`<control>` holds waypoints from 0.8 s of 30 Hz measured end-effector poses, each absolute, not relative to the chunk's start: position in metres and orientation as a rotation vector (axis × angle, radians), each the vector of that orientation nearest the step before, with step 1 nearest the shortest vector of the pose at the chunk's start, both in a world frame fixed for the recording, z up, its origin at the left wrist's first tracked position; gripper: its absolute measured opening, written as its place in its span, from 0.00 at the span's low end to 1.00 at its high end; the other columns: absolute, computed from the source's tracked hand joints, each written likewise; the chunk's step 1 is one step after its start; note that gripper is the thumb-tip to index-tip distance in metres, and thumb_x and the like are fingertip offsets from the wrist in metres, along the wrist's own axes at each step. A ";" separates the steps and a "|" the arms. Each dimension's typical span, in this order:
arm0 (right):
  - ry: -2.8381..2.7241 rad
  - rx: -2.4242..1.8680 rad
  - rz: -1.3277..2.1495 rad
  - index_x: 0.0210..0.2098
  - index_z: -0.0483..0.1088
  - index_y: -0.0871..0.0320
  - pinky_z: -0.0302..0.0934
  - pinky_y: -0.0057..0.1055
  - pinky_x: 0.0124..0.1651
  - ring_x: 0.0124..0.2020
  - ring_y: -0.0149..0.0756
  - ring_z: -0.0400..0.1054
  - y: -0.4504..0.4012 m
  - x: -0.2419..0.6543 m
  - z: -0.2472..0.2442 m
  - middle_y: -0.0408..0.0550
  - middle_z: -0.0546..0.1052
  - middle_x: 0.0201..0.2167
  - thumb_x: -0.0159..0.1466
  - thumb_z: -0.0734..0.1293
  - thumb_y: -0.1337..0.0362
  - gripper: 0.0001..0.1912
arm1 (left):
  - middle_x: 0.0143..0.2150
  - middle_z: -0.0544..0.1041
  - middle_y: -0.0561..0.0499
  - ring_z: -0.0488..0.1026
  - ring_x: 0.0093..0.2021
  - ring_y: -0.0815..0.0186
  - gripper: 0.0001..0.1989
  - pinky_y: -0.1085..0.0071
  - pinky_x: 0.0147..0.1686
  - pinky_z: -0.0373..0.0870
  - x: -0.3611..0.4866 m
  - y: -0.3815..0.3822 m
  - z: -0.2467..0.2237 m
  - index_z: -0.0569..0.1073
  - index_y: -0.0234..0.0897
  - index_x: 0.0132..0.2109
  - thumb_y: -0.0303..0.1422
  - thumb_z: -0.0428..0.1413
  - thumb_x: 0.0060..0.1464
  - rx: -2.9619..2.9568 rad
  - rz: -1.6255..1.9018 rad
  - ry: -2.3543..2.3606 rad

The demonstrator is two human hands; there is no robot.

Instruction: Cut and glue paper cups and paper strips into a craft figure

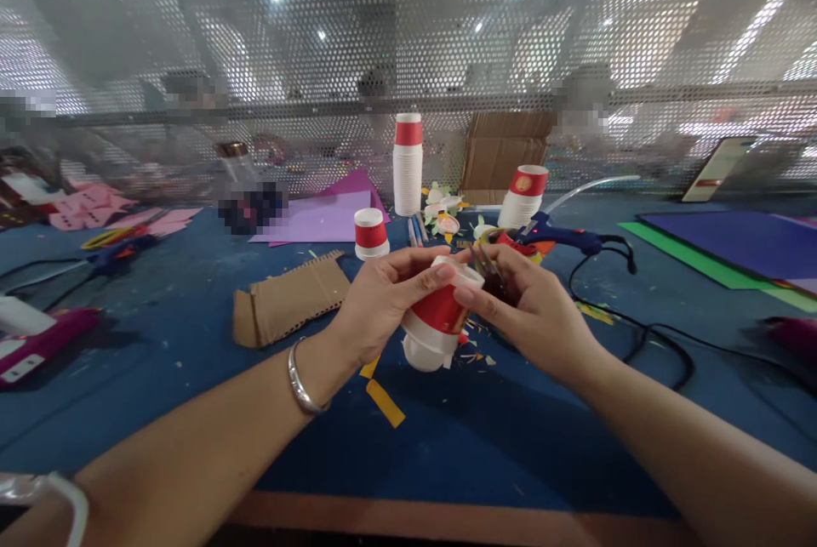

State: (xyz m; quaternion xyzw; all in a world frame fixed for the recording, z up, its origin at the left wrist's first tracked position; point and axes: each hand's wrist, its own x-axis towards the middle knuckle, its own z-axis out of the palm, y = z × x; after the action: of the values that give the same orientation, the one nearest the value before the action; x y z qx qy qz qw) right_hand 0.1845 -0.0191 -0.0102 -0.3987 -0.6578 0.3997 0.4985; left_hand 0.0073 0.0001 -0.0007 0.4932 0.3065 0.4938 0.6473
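Above the table, in the middle of the head view, a red and white paper cup (439,309) is held tilted, its lower white end rounded. My left hand (383,296) is closed around the cup's left side, thumb across its upper part. My right hand (527,304) pinches the upper right edge with thumb and fingers; its fingertips are smeared by motion, and a dark, thin shape there cannot be made out. Below lie yellow paper strips (385,404) and small paper scraps. Behind the hands stands another red and white paper cup (371,234), upside down.
A tall stack of paper cups (407,168) and a leaning shorter stack (523,196) stand behind. At right lie a blue glue gun (555,234), its black cord and coloured sheets (734,241). Corrugated cardboard (294,296) is at left, near purple paper (319,217). A perforated metal screen (357,28) closes the back.
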 end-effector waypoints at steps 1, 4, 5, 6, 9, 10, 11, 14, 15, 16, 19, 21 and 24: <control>-1.592 -0.963 0.990 0.45 0.69 0.54 0.66 0.31 0.34 0.33 0.36 0.69 -0.020 0.184 -0.011 0.43 0.74 0.31 0.59 0.74 0.49 0.22 | 0.42 0.84 0.47 0.79 0.42 0.64 0.14 0.65 0.49 0.74 0.008 -0.001 -0.001 0.82 0.38 0.43 0.35 0.69 0.48 1.092 1.098 0.685; -1.578 -0.968 1.000 0.44 0.69 0.54 0.65 0.31 0.33 0.32 0.36 0.68 -0.023 0.181 -0.012 0.43 0.73 0.29 0.60 0.73 0.49 0.20 | 0.42 0.84 0.47 0.79 0.42 0.63 0.15 0.63 0.49 0.74 0.010 -0.002 -0.001 0.83 0.39 0.45 0.36 0.68 0.49 1.055 1.066 0.670; -1.570 -0.972 0.972 0.43 0.70 0.54 0.64 0.30 0.31 0.30 0.34 0.66 -0.024 0.181 -0.012 0.42 0.72 0.28 0.59 0.73 0.49 0.20 | 0.42 0.84 0.47 0.79 0.42 0.63 0.15 0.63 0.48 0.74 0.010 -0.002 0.000 0.83 0.40 0.45 0.36 0.68 0.50 1.061 1.071 0.672; -1.562 -0.975 0.932 0.41 0.69 0.54 0.62 0.29 0.29 0.27 0.32 0.64 -0.025 0.180 -0.012 0.41 0.70 0.26 0.59 0.74 0.49 0.19 | 0.42 0.84 0.47 0.79 0.42 0.63 0.15 0.64 0.48 0.74 0.010 -0.002 0.000 0.83 0.41 0.45 0.37 0.68 0.50 1.072 1.078 0.675; -1.536 -0.964 0.811 0.34 0.66 0.54 0.56 0.27 0.25 0.23 0.28 0.57 -0.025 0.180 -0.011 0.38 0.65 0.25 0.60 0.74 0.51 0.16 | 0.42 0.83 0.48 0.79 0.43 0.63 0.14 0.65 0.48 0.73 0.008 0.000 0.002 0.83 0.41 0.45 0.38 0.67 0.51 1.098 1.073 0.677; -1.535 -0.955 0.791 0.32 0.65 0.54 0.55 0.26 0.24 0.23 0.27 0.56 -0.025 0.180 -0.011 0.38 0.64 0.25 0.61 0.73 0.52 0.16 | 0.42 0.83 0.48 0.78 0.44 0.63 0.14 0.65 0.49 0.72 0.008 0.001 0.003 0.83 0.40 0.45 0.38 0.67 0.51 1.099 1.066 0.676; -1.535 -0.947 0.783 0.30 0.63 0.54 0.54 0.26 0.24 0.23 0.27 0.55 -0.025 0.180 -0.011 0.37 0.63 0.25 0.62 0.72 0.53 0.17 | 0.43 0.83 0.48 0.78 0.44 0.63 0.14 0.66 0.49 0.72 0.007 0.002 0.004 0.83 0.40 0.45 0.37 0.67 0.51 1.096 1.055 0.676; -1.544 -0.951 0.826 0.28 0.60 0.54 0.50 0.26 0.21 0.20 0.25 0.52 -0.025 0.180 -0.012 0.36 0.60 0.22 0.64 0.70 0.52 0.18 | 0.43 0.81 0.48 0.77 0.43 0.64 0.15 0.65 0.49 0.71 0.005 0.002 0.007 0.81 0.39 0.46 0.35 0.67 0.51 1.088 1.045 0.682; -1.545 -0.957 0.841 0.28 0.60 0.54 0.48 0.27 0.20 0.19 0.25 0.51 -0.025 0.180 -0.012 0.36 0.59 0.22 0.65 0.69 0.52 0.18 | 0.43 0.80 0.48 0.76 0.44 0.64 0.15 0.66 0.49 0.71 0.004 0.002 0.008 0.80 0.39 0.46 0.35 0.66 0.51 1.101 1.082 0.695; -1.543 -0.965 0.847 0.29 0.61 0.54 0.47 0.27 0.19 0.18 0.25 0.50 -0.025 0.181 -0.013 0.36 0.59 0.21 0.65 0.69 0.51 0.17 | 0.44 0.79 0.49 0.76 0.44 0.64 0.14 0.66 0.48 0.71 0.003 0.002 0.009 0.80 0.39 0.46 0.34 0.67 0.51 1.122 1.153 0.726; -1.516 -0.981 0.851 0.31 0.62 0.53 0.47 0.27 0.19 0.17 0.26 0.50 -0.023 0.182 -0.015 0.35 0.60 0.19 0.66 0.68 0.51 0.16 | 0.42 0.76 0.51 0.72 0.43 0.67 0.13 0.71 0.44 0.69 -0.001 0.004 0.010 0.76 0.40 0.40 0.33 0.68 0.47 1.120 1.448 0.924; -1.493 -0.972 0.854 0.31 0.62 0.53 0.47 0.28 0.19 0.17 0.27 0.51 -0.021 0.183 -0.017 0.35 0.59 0.18 0.66 0.68 0.51 0.16 | 0.36 0.73 0.53 0.70 0.36 0.69 0.13 0.72 0.37 0.67 -0.003 0.006 0.008 0.73 0.38 0.35 0.33 0.69 0.45 1.005 1.499 1.052; -1.475 -0.961 0.821 0.31 0.62 0.52 0.48 0.28 0.19 0.17 0.26 0.51 -0.019 0.183 -0.019 0.34 0.59 0.18 0.66 0.68 0.52 0.15 | 0.27 0.69 0.54 0.66 0.26 0.70 0.15 0.71 0.28 0.64 -0.001 0.007 0.001 0.70 0.37 0.30 0.37 0.69 0.46 0.826 1.318 1.046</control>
State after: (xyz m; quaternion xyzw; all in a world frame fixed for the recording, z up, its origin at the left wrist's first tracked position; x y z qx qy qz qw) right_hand 0.1833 -0.0190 -0.0188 -0.4082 -0.6271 0.3491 0.5642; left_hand -0.0010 0.0073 0.0014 0.3550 0.4496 0.5666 0.5923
